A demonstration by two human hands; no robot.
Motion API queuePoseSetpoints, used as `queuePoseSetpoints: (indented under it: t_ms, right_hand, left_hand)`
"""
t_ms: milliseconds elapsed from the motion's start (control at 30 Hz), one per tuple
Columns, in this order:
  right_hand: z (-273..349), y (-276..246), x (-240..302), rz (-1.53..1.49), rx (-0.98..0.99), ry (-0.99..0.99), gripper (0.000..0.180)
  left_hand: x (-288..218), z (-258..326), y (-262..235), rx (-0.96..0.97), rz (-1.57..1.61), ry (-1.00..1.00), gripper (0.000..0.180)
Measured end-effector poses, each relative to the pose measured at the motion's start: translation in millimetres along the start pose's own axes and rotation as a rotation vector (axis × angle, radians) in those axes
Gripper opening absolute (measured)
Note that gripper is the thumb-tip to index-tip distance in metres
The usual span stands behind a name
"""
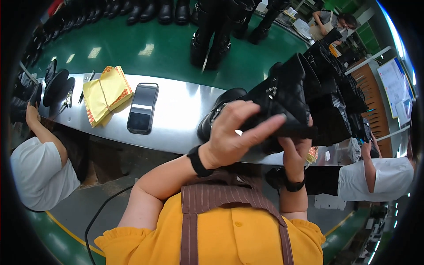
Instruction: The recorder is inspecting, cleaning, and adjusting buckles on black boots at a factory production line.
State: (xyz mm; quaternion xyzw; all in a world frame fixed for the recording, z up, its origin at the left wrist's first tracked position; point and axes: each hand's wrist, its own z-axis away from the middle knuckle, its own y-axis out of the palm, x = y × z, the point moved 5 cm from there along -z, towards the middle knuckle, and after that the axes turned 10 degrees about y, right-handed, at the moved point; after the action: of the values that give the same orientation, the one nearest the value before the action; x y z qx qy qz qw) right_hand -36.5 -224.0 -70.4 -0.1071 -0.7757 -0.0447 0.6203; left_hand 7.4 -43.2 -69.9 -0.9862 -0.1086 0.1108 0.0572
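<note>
- Gripping a black boot (282,99) with both hands, the person lifts it above the steel bench (181,110), toward three o'clock of the phone.
- Left hand (232,134) wraps over the boot's near side, fingers curled, forefinger stretched along the leather.
- Right hand (297,150) clasps the boot from below, thumb pressed up against it.
- On the bench at nine o'clock of the boot lies a dark phone (142,108); a folded yellow cloth (106,93) sits just beside that.
- More black boots (212,39) stand on the green belt (132,48) at twelve o'clock.
</note>
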Motion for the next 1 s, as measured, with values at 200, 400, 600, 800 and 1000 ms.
queuePoseSetpoints:
  t_ms: [200,400,600,800,1000]
  right_hand:
    - [-27,6,94,0.317,-0.168,-0.572,0.017]
    - [-60,64,94,0.237,0.508,0.149,0.030]
    - [-40,116,75,0.154,1.296,0.513,0.055]
    - [-32,118,66,0.185,1.249,0.665,0.052]
    - [-25,117,62,0.078,1.169,0.765,0.025]
  left_hand:
    - [49,-14,-93,-0.009,0.523,-0.407,0.047]
    - [18,-7,-120,0.157,0.616,-0.289,0.034]
    - [-1,2,-119,0.171,0.796,-0.270,0.027]
    - [-3,2,-118,0.144,0.790,-0.276,0.029]
    - [-8,5,-119,0.105,0.693,-0.327,0.013]
